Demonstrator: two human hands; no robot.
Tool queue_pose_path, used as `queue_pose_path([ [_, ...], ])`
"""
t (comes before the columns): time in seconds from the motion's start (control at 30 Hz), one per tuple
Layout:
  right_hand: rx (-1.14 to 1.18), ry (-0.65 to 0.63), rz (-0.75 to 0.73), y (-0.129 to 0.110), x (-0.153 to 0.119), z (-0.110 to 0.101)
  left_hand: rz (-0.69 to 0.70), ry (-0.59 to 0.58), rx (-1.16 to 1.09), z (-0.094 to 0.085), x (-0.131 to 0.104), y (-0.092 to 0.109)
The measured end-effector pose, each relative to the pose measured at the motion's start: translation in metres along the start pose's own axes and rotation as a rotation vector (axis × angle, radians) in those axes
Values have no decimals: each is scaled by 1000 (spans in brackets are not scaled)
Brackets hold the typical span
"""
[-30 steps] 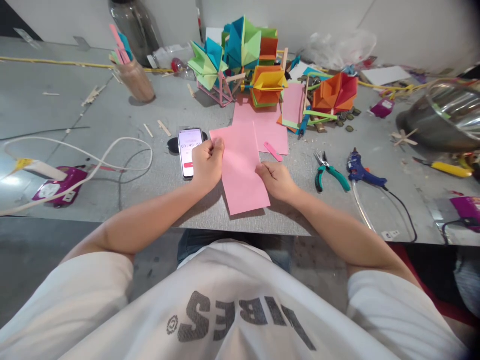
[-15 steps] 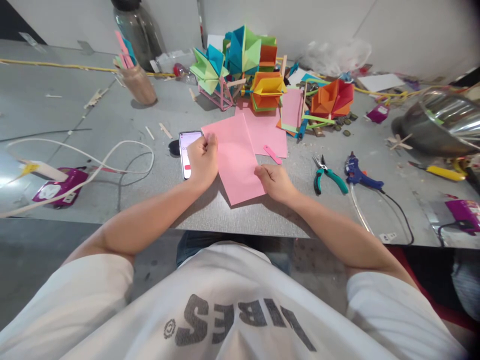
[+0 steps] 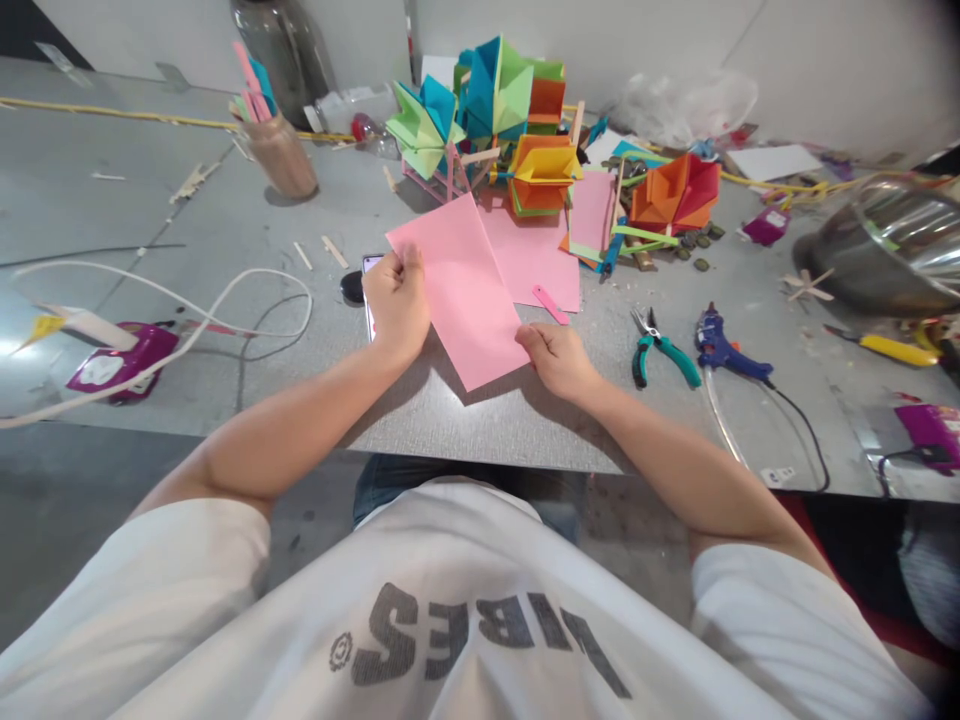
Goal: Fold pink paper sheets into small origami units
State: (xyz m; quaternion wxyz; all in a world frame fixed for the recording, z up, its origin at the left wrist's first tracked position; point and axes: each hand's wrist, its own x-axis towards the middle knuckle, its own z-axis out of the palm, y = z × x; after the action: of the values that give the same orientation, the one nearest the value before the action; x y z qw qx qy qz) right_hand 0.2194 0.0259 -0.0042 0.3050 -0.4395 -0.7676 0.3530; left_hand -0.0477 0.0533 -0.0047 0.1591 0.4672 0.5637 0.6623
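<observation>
A sheet of pink paper [image 3: 469, 300] is held tilted above the table in both hands. My left hand [image 3: 397, 300] pinches its left edge, thumb on top. At its lower right edge, my right hand [image 3: 559, 360] is closed on the paper between thumb and fingers. Behind it, another pink sheet [image 3: 536, 255] lies on the table with a small pink stick [image 3: 550, 304] on it. A phone [image 3: 369, 264] is mostly covered by my left hand, beside a black rounded object [image 3: 351, 288].
Folded paper shapes [image 3: 495, 95] stand at the back. Teal-handled pliers [image 3: 660, 350] and a blue glue gun [image 3: 727, 348] lie to the right, near a metal bowl [image 3: 847, 245]. On the left are a jar of sticks [image 3: 281, 160], a purple power strip [image 3: 124, 365] and a white cable [image 3: 259, 275].
The pink sheet has been raised a little and tilted, its upper end moving left. My left hand now covers more of the phone. The view has shifted slightly.
</observation>
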Motion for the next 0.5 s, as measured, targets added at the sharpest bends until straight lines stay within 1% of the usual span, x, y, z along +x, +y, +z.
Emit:
queue_pose_path([
  [0.17, 92, -33, 44, 2, -1, -2, 7, 24, 2, -1, 4, -3],
  [0.2, 103, -37, 46, 2, -1, -2, -1, 13, 8, -2, 5, -4],
  [0.27, 168, -16, 56, 3, 1, -1, -28, -58, 16, -2, 4, -5],
  [0.37, 381, 8, 109, 3, 3, 3, -61, -216, -6, 0, -6, -1],
  [0.43, 494, -12, 149, 2, 3, 6, -68, -302, -41, 2, -17, 3],
  [0.5, 532, -36, 164, 1, 3, 9, -67, -391, -91, 5, -28, 8],
])
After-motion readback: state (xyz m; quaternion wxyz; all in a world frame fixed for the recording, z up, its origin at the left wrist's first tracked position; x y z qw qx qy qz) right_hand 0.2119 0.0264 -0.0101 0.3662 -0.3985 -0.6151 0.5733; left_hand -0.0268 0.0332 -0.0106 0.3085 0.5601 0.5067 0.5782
